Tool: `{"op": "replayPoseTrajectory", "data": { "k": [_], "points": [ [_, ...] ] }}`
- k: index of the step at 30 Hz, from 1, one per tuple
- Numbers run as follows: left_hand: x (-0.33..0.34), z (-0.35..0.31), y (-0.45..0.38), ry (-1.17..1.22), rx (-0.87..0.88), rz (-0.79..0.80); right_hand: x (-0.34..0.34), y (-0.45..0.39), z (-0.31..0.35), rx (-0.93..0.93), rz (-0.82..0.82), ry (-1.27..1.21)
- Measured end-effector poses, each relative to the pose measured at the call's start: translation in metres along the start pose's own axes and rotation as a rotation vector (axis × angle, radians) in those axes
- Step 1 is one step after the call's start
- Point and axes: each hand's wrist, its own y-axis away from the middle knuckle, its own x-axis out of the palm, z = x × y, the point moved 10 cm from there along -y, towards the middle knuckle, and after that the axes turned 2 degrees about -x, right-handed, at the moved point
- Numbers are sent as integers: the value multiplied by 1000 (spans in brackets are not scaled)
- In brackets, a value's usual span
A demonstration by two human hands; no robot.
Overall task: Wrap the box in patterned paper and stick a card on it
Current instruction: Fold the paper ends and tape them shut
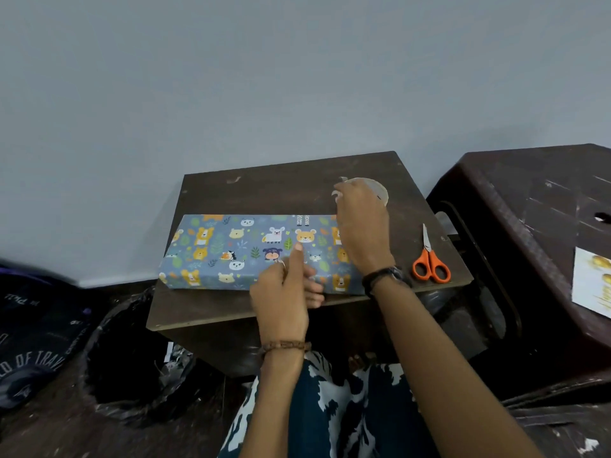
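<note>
— Where, the long flat box wrapped in blue paper printed with cartoon animals (pixel 251 251)?

— Lying lengthwise across the dark brown wooden table (pixel 264 190), near its front edge, under and between both hands.

— And relative to each grip?

— Left hand (pixel 284 292) at the box's near long side, right of its middle: thumb stretched up onto the top face, remaining fingers curled against the front wall. Grip closed on the box edge. Right hand (pixel 362 226) over the far right corner of the box, reaching past it to a pale, translucent round roll of tape (pixel 380 190) lying on the table just behind. Fingers curled around the roll's near side; grip narrow, on the tape.

— Pose of the arms?

— Both extended forward from the bottom of the view. Left wrist with a brown beaded bracelet (pixel 284 345), right wrist with a dark band (pixel 383 276).

— Counts?

— One box, one tape roll, one pair of orange-handled scissors (pixel 429 262) lying closed on the table right of the box, well clear of it. One white card with gold print (pixel 591 285) on the dark plastic stool (pixel 529 193) to the right, apart from everything else.
</note>
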Motion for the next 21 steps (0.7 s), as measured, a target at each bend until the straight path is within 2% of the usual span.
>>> {"op": "replayPoseTrajectory", "data": {
  "k": [1,3,5,7,12,16,21],
  "points": [
    [-5,-15,-5,-67,116,-57,7,-9,2,-5,47,73],
    [-5,-41,-15,-353,334,-138,19,-23,5,2,141,201],
    [11,-49,-31,-582,463,-107,28,-32,6,2,194,296],
    [27,-42,-42,-694,519,-40,32,-36,6,-17,212,362],
    [31,-40,-35,-774,685,-161,38,-39,24,-182,245,446],
    [29,-38,-36,-773,711,-208,49,-37,43,-351,325,563],
    [27,-40,-35,-763,750,-245,59,-36,63,-437,376,669]
  ]
}}
